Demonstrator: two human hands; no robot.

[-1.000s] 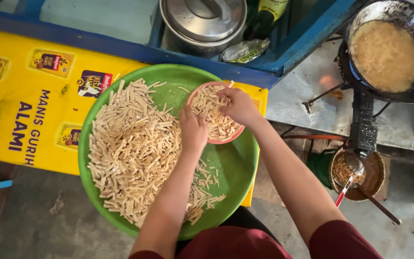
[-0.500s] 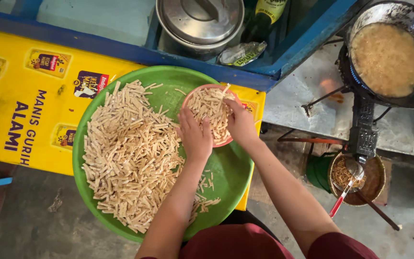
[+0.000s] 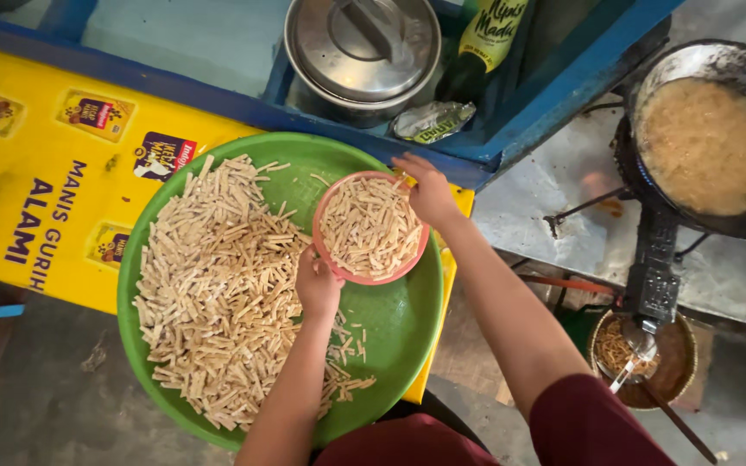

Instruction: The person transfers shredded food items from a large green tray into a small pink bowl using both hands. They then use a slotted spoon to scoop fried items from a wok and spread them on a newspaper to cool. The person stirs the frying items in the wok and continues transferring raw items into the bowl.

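While both your hands, left hand (image 3: 317, 285) and right hand (image 3: 429, 192), grip the filled pink bowl (image 3: 370, 228), most dough sticks (image 3: 218, 293) remain in the green tray (image 3: 399, 332).

A: Occlusions? Left hand (image 3: 317, 285) fingers (image 3: 304, 259) tuck under the pink bowl (image 3: 371, 229) rim, contact hidden.
B: The bowl covers part of the green tray (image 3: 395, 328). The wok (image 3: 710, 138) is cut by the right edge, the pot lid (image 3: 360, 47) by the top.
A: Basket (image 3: 649, 358) contents too small to tell.
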